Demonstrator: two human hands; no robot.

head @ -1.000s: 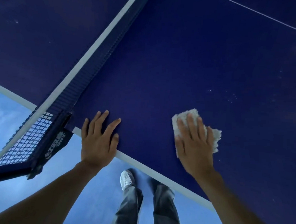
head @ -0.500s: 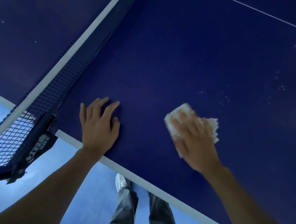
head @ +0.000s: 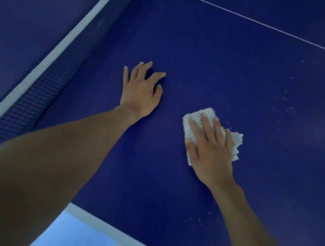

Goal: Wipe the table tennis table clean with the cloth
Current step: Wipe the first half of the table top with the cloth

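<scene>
1. Cloth [head: 233, 145]: white, nubbly, folded into a small pad, lying flat on the blue table tennis table [head: 211, 49], right of centre and nearer than the thin white centre line [head: 261, 24].
2. Right hand [head: 211, 151]: spread palm-down over the pad, fingers straight and slightly apart, pressing rather than pinching; no closed grasp, only flat pressure holding it to the surface.
3. Left hand [head: 141, 90]: empty, open, fingers splayed, planted on the table to the left and farther away, near the net [head: 62, 62]; likely bracing a lean.
4. Handling, as a judgement: soft, light, limp, prone to bunching or slipping out from under the palm on the smooth top; frayed right edge exposed beyond the fingers and liable to curl.
5. Best hold, as a judgement: palm centred on the pad, fingertips near its far edge, thumb pinning the near left corner; even downward pressure through each stroke.
6. Pale specks [head: 288, 104] scattered to the right and far right of the pad, a few more [head: 195, 219] near the table's near edge: likely the next ground to cover.
</scene>
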